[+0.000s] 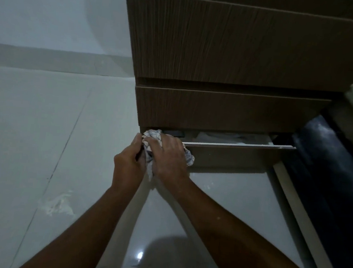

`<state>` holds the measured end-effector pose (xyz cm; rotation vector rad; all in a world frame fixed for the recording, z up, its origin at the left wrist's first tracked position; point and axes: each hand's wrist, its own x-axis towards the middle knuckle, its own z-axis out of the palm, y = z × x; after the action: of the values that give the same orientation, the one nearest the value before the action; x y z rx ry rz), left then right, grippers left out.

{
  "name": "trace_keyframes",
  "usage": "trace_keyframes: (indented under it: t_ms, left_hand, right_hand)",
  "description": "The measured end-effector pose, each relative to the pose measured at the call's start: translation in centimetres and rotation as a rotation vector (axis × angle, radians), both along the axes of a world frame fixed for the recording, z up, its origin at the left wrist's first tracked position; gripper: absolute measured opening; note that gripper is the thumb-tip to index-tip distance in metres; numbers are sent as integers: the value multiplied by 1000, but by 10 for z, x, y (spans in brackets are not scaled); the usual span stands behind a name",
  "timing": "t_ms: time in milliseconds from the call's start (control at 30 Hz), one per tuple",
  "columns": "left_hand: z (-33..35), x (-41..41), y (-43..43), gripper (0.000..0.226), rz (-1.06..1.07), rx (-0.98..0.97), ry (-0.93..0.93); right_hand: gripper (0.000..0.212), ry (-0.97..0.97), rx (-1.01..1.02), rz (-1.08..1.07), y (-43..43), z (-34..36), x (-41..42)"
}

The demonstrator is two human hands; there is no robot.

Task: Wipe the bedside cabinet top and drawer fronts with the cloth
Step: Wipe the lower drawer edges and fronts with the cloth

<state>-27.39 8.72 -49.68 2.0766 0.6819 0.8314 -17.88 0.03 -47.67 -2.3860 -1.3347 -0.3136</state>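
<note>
The brown wood-grain bedside cabinet [231, 43] fills the upper right, seen from low in front. Its bottom drawer [233, 157] is pulled partly out, its pale top edge showing and some light things dimly visible inside. A white checked cloth [152, 138] is bunched at the drawer front's left corner. My right hand [169, 156] presses on the cloth against the drawer front. My left hand [129, 159] grips the drawer's left end and touches the hanging part of the cloth. The cabinet top is out of sight.
Glossy pale floor tiles [44, 134] spread to the left and below, with a whitish smear [57, 206]. A pale wall [43, 13] stands behind. A dark bed frame and mattress edge [327, 167] run along the right side, close to the cabinet.
</note>
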Motion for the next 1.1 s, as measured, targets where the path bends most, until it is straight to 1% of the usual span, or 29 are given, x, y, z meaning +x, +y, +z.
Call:
trace_keyframes:
  t_ms: [33,133,267,400,567,667,733,800,833,900,967,1000,1033,1100]
  left_hand:
    - [-2,0,1,53,0,20,8]
    - [-4,1,2,53,-23,125,-15]
    - [-7,4,6,43,-52,275,-68]
    - [-6,6,3,38,-27,296,-83]
    - [-8,7,5,37,-7,312,-63]
    - [-7,6,3,37,0,335,-45]
    - [-6,6,3,37,-5,315,-53]
    - [-6,7,0,39,5,253,-53]
    - [-5,7,-1,42,16,212,-52]
    - [-4,7,-4,46,40,151,-49]
    - [-4,8,-2,47,43,128,-47]
    - [-5,9,0,47,37,126,-50]
    - [-5,9,1,47,31,127,-52]
    - [-6,8,3,47,28,131,-52]
  right_hand:
    - [38,-12,5,-13,-5,-2,4]
    - [54,37,-53,-83,-35,-7,23]
    - [50,-12,-18,-189,-81,-15,64]
    - [47,-4,-36,-259,-123,-13,93]
    - [45,-21,52,-359,-178,4,119]
    - [47,33,63,-431,-211,14,139]
    - [48,40,28,-494,-227,18,150]
    - [47,39,-57,-534,-232,22,155]
    - [42,27,-92,-548,-233,22,157]
    - [26,19,-87,-626,-231,29,160]
    - [33,-7,-110,-671,-227,35,162]
    - [37,34,-79,-665,-223,39,161]
    - [37,48,-36,-683,-223,39,163]
    - [30,17,-33,-690,-225,41,160]
